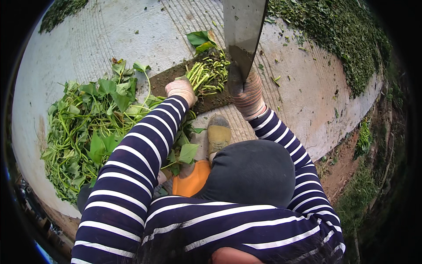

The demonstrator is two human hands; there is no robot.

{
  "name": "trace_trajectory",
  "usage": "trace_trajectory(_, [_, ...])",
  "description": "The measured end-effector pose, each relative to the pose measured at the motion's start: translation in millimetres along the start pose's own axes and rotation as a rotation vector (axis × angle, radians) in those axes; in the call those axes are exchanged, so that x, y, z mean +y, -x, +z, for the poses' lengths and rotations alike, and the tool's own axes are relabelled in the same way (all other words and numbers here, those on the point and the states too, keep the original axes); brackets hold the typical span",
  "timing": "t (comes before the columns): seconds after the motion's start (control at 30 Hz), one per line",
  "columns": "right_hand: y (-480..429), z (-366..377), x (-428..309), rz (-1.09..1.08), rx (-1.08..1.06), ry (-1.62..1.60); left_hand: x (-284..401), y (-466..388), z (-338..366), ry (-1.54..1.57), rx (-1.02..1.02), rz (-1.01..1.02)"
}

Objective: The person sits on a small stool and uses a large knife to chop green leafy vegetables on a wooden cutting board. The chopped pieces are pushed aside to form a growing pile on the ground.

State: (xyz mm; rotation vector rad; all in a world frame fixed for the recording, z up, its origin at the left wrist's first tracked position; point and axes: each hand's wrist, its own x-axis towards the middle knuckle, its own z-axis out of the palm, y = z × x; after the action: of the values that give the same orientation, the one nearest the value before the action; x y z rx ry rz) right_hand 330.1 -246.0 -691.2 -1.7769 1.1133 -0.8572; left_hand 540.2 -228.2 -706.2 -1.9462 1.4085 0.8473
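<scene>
My gloved left hand (182, 90) grips a bundle of leafy vines, its cut green stems (201, 75) poking out past the fingers. Beneath that bundle lies a dark, dirt-covered chopping board (168, 76), with short chopped stem pieces (220, 62) strewn on its right part. In my right hand (245, 94), also gloved, is a cleaver-like knife with a broad blade (244, 26). The blade is raised and points away from me, its lower part stained dark. The knife's handle is mostly covered by my fingers. A green and yellowing leaf (201, 41) rests at the board's far edge.
A large heap of uncut leafy vines (89, 132) lies at my left. Chopped greens form a wide pile (333, 39) at the far right, another (62, 11) at far left. My shoe (219, 133) stands near the board, beside an orange plastic object (193, 178). Grooved concrete (132, 36) spreads around.
</scene>
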Motion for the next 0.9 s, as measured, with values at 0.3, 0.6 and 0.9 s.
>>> trace_trajectory(0.3, [-15,7,-3,0.451,-0.369,0.384,-6,7,-10,0.02,-0.129,0.034])
trace_trajectory(0.6, [-22,2,-10,-0.045,-0.368,0.303,-12,22,-6,0.005,-0.106,0.006])
trace_trajectory(0.9, [-42,-2,-22,-0.096,-0.017,-0.023,-5,13,-3,-0.019,-0.122,-0.014])
